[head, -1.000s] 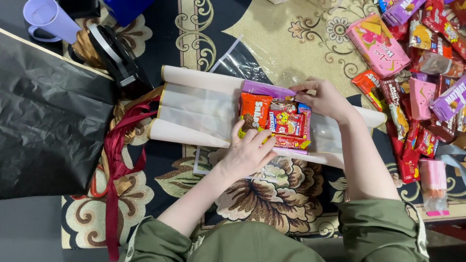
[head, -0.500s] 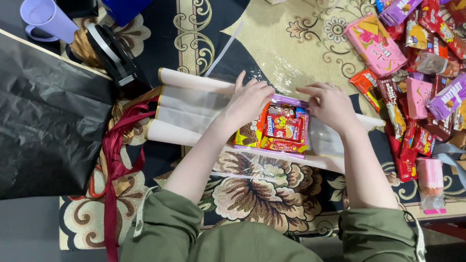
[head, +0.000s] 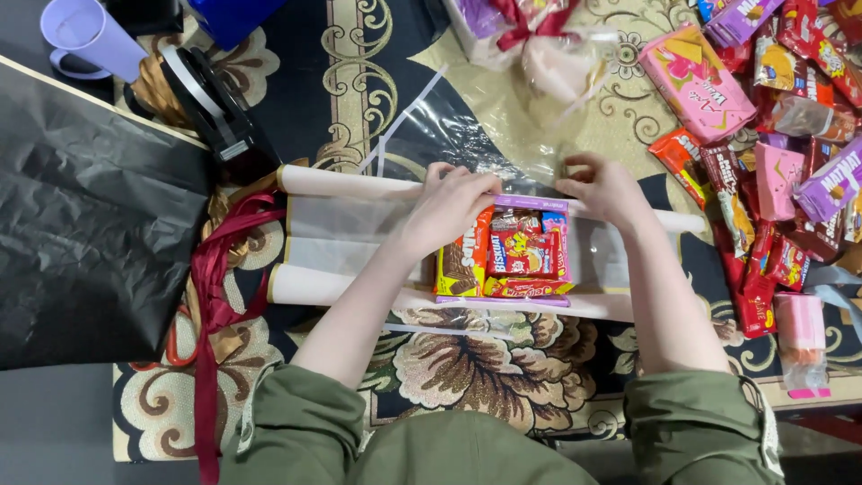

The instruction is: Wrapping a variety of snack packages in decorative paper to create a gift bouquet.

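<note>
Left hand point(head: 453, 202) has moved from the near edge to the far edge; both hands, right hand point(head: 606, 187) too, now grasp the clear wrap point(head: 359, 229) at the snack stack's point(head: 507, 254) far side.

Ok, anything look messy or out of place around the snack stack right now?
Nothing damaged or spilled. The snack stack sits square between the two paper rolls, both hands at its top edge. Only the dark red ribbon lies tangled, trailing off the rug's front edge.

Stack of orange, red and purple snack packets point(head: 512, 256) at centre, pink flat box point(head: 696, 70) at two o'clock, heap of red, pink, purple wrappers point(head: 790, 171) at three o'clock
</note>
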